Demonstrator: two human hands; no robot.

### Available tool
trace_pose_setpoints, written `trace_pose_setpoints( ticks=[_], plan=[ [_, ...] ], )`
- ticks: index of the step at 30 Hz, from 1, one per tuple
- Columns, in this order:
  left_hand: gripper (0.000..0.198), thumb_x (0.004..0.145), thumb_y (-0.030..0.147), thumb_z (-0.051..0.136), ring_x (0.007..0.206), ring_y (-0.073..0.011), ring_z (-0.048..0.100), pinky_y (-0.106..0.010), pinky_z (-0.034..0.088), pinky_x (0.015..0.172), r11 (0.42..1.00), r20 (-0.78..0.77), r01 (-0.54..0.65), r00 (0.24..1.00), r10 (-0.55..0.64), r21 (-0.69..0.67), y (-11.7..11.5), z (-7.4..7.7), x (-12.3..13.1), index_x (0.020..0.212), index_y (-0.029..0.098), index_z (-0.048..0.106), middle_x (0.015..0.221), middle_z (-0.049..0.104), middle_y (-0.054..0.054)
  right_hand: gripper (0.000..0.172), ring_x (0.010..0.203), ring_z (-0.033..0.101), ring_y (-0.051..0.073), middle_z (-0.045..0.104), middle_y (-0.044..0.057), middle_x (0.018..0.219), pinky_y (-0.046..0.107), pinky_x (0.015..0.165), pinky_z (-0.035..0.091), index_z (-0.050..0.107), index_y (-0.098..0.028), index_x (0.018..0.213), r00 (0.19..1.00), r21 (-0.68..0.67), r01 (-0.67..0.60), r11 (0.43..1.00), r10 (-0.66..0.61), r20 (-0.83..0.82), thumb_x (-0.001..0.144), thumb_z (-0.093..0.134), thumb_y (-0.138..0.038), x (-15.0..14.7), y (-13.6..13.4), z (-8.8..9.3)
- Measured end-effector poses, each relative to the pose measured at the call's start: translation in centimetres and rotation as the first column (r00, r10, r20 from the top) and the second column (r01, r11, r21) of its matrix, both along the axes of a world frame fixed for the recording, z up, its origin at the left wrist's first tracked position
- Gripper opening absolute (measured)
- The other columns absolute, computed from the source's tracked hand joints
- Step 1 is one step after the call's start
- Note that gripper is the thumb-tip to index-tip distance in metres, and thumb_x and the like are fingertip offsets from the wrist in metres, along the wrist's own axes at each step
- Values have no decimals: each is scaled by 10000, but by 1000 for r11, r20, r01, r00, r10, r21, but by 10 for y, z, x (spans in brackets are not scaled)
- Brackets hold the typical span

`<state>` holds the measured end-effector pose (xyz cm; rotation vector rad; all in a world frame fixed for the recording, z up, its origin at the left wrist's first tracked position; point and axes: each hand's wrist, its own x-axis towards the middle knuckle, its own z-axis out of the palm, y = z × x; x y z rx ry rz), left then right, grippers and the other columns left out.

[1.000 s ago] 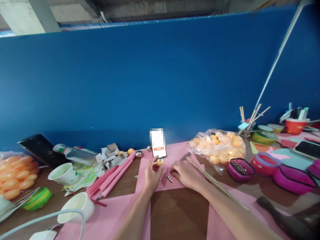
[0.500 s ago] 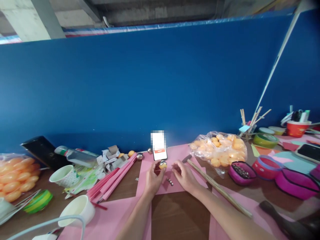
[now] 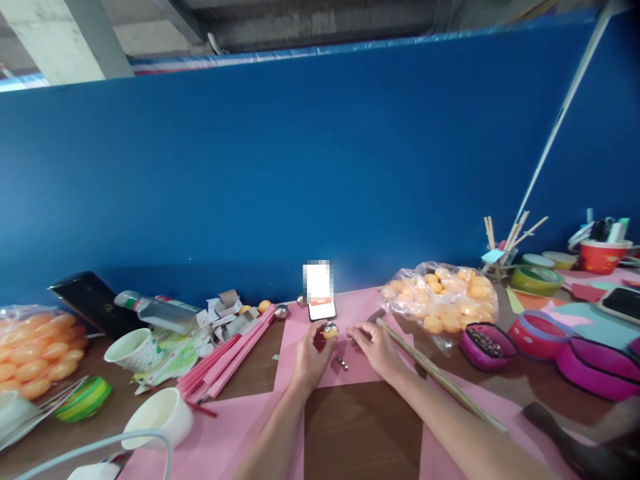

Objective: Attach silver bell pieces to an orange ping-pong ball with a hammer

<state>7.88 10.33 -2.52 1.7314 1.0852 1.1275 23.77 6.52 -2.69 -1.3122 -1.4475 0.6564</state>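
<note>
My left hand [image 3: 311,358] pinches a small orange ball [image 3: 330,331] with a dark, shiny patch on top, held just above the pink paper [image 3: 357,313]. My right hand [image 3: 376,347] is close beside it on the right, fingers curled toward the ball, thumb and forefinger pinched; whatever sits between them is too small to make out. Two or three tiny silver beads [image 3: 342,364] lie on the paper between my hands. A phone [image 3: 320,301] with a white and orange screen lies just beyond the ball.
A clear bag of orange balls [image 3: 443,303] lies at right, another bag [image 3: 35,357] at far left. Long wooden sticks [image 3: 440,377] run beside my right forearm. Pink folded strips [image 3: 225,357], two white cups [image 3: 131,349], magenta pouches [image 3: 487,343] and coloured bowls crowd the table.
My right hand rose from the paper near the beads and moved toward the ball in my left hand. The ball now shows a dark shiny patch on top.
</note>
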Motion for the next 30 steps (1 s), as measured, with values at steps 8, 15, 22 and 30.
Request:
trace_pose_setpoints(
  ticks=[8, 15, 22, 30],
  plan=[
    [345, 721, 303, 577, 828, -173, 617, -307, 501, 733, 1000, 4, 25, 1000, -25, -8, 0, -2, 1, 1040, 178, 534, 968, 635, -72, 169, 658, 602, 167, 643, 36, 735, 249, 602, 471, 594, -177, 850, 1000, 44, -12, 999, 12, 12, 833, 457, -275, -3, 1, -4],
    [326, 719, 296, 579, 820, -171, 609, -301, 508, 710, 999, -8, 31, 1000, -31, 17, 0, -4, 1, 1025, 190, 536, 970, 619, -68, 143, 711, 608, 176, 645, 41, 790, 259, 641, 472, 573, -185, 841, 999, 48, -22, 999, 20, 48, 836, 447, -252, -2, 0, -3],
    [369, 705, 285, 589, 823, -171, 609, -305, 505, 716, 1000, 1, 29, 1000, -29, 4, 3, -9, 2, 1057, 189, 529, 981, 621, -71, 105, 659, 585, 156, 615, 23, 732, 241, 605, 452, 540, -190, 803, 998, 61, -20, 998, 16, 60, 832, 441, -212, -3, -1, 0],
    [338, 715, 262, 580, 883, -186, 597, -334, 491, 783, 997, -33, 30, 999, -27, 75, 2, -7, 0, 1043, 183, 557, 1028, 605, -87, 120, 667, 580, 158, 624, 36, 766, 252, 617, 449, 544, -185, 838, 994, 50, -49, 998, 44, 96, 839, 429, -220, -4, -2, 2]
  ],
)
